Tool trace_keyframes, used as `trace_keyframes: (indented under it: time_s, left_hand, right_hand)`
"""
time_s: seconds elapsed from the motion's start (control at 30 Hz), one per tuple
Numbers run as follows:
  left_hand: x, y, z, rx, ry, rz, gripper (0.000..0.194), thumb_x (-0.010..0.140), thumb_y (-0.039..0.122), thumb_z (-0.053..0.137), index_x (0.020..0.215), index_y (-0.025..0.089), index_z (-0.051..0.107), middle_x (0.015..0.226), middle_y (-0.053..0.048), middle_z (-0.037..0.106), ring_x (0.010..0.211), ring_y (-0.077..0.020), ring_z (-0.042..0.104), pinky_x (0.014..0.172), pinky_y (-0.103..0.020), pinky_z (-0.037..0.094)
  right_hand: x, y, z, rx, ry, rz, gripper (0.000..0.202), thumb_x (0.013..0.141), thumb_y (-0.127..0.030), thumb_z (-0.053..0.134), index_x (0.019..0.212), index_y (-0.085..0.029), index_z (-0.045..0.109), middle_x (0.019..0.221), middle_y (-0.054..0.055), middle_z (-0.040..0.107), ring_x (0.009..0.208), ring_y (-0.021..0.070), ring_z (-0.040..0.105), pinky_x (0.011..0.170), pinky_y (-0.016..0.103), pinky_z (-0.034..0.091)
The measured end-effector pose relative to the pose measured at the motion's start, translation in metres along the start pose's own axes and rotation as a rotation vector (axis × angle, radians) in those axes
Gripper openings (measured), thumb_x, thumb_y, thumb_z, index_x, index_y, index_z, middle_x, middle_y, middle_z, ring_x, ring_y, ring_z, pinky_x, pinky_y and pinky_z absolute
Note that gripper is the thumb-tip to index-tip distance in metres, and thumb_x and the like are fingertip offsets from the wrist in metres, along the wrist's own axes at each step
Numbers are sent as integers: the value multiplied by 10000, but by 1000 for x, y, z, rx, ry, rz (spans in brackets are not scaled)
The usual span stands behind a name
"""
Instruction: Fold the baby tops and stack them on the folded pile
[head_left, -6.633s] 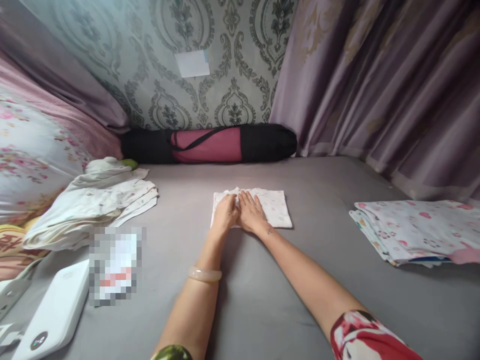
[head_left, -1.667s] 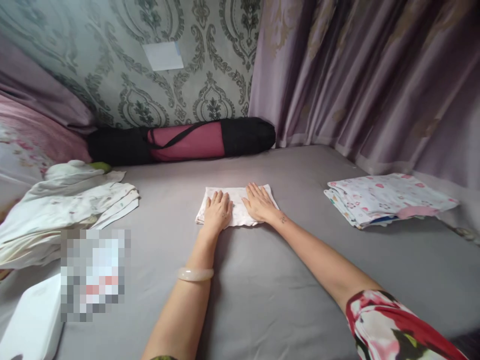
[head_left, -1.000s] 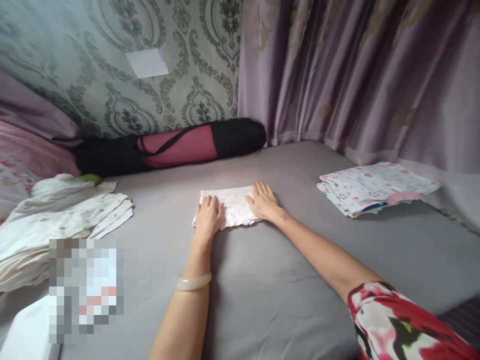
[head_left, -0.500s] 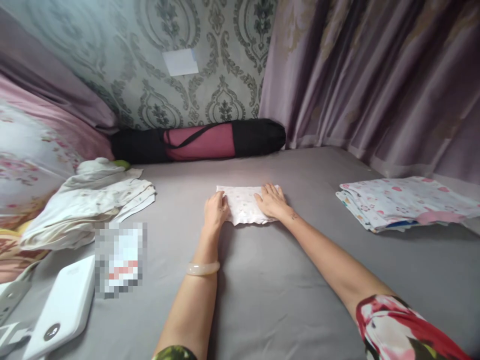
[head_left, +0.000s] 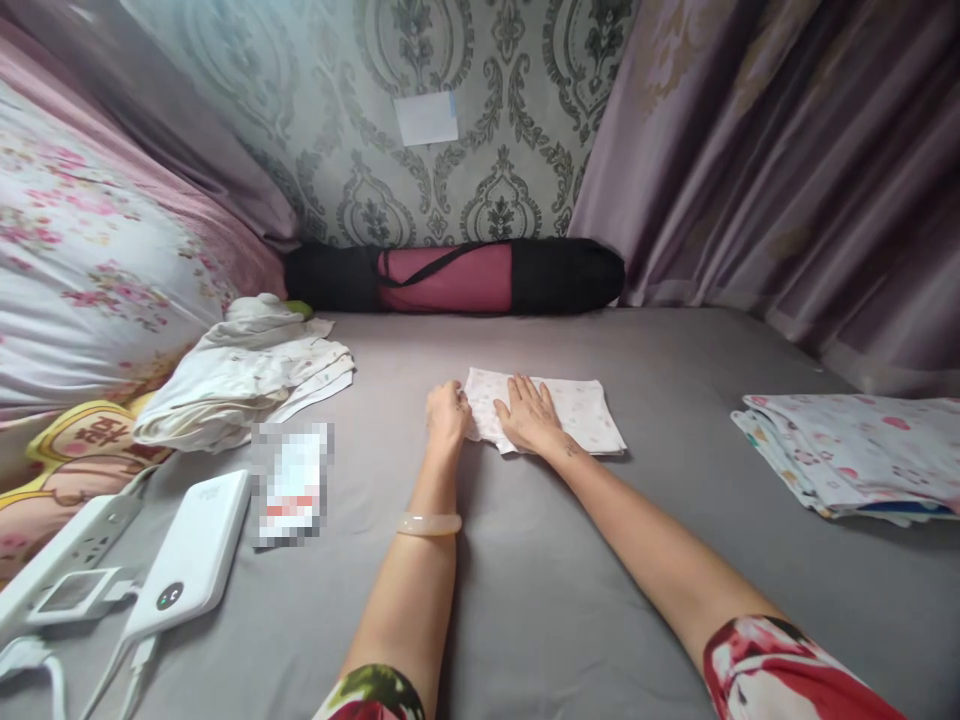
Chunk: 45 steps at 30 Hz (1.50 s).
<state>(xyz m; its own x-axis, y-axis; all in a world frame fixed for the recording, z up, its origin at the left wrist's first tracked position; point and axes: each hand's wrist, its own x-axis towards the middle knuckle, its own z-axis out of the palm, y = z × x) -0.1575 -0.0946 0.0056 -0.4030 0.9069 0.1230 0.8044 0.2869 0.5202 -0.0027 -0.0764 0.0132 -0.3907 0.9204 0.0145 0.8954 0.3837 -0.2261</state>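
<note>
Cloth: a small folded white cloth [head_left: 559,410] with a faint print lies flat on the grey bed sheet [head_left: 540,580], mid-bed, its long axis running left to right.
Right hand: the right hand [head_left: 529,415] lies palm down on the cloth's left half, fingers spread and flat, gripping nothing.
Left hand: the left hand [head_left: 447,412] sits at the cloth's left edge, fingers curled narrow against it; whether it pinches that edge, I cannot tell.
Key relation: both hands crowd the cloth's left end, so most of it stretches away to the right of them; the right hand is the one fully on it.
Left of the cloth: a loose heap of white garments [head_left: 247,372]; nearer the camera, a white power bank [head_left: 191,558].
Right of the cloth: a folded stack of printed cloths [head_left: 851,450], well apart.
Beyond the cloth: a black and pink roll bag [head_left: 454,277] lies against the wall.
</note>
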Motion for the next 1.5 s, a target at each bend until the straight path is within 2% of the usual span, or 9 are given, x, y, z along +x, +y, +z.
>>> trace_keyframes:
  time_s: [0.17,0.37,0.53,0.7,0.87,1.0,1.23,1.37,1.5]
  left_hand:
    - [0,5,-9,-74,-46,-98,366,903,165,427,1197,167,647,1189,-123,681,1128,-236,613,922,-313,470]
    - [1,7,-18,-161,-58,-195,345,925,227,429,1170,180,668,1148,-112,707,1104,-241,638,896,-305,479]
    - [3,6,-18,-176,-32,-217,337,929,237,428,1136,177,687,1130,-120,715,1082,-236,651,885,-298,480]
    - [5,5,-16,-205,-2,-230,330,920,241,436,1099,173,705,1106,-122,722,1067,-236,658,878,-293,477]
    - [8,2,-17,-282,19,-275,313,903,243,458,1060,175,720,1068,-113,736,1036,-229,669,877,-296,481]
    - [12,-4,-17,-362,36,-310,304,889,246,469,1036,177,725,1010,-99,750,966,-208,688,852,-287,492]
    - [16,-10,-15,-354,103,-342,291,886,243,475,1019,175,724,1059,-107,739,1039,-224,669,885,-298,485]
    - [15,-6,-15,-338,129,-280,304,901,241,454,1043,161,711,1061,-113,735,1023,-223,670,889,-307,484]
    - [12,3,-13,-321,135,-129,301,911,235,443,1059,157,694,1053,-107,731,994,-209,668,891,-300,483]
  right_hand:
    - [2,-3,-5,0,-45,22,646,993,-396,237,1503,-2,279,1586,183,242,1473,271,181,1188,470,80]
    - [14,-24,-4,15,-27,-31,616,998,-361,227,1502,-13,292,1586,177,249,1477,271,170,1186,462,91]
    - [27,-41,8,10,-11,-46,615,996,-368,225,1508,-32,289,1591,148,253,1476,258,172,1189,451,84]
    - [30,-43,16,14,14,-25,615,991,-376,215,1515,-62,287,1593,120,263,1475,253,172,1191,459,80]
    - [31,-44,12,-2,-9,-26,616,988,-365,216,1511,-47,288,1592,134,261,1472,264,178,1184,474,99]
    - [35,-55,9,-11,-26,-23,616,987,-338,221,1504,-10,284,1588,157,258,1475,268,169,1185,473,86]
    - [41,-71,22,4,22,-22,648,994,-387,203,1510,0,265,1590,172,241,1478,267,157,1183,455,80]
    - [41,-69,23,37,23,-28,635,993,-371,222,1513,-8,258,1593,170,235,1480,264,153,1186,452,69]
    - [40,-59,11,164,-35,-69,598,1002,-338,198,1513,-35,266,1597,143,243,1478,238,174,1191,408,105]
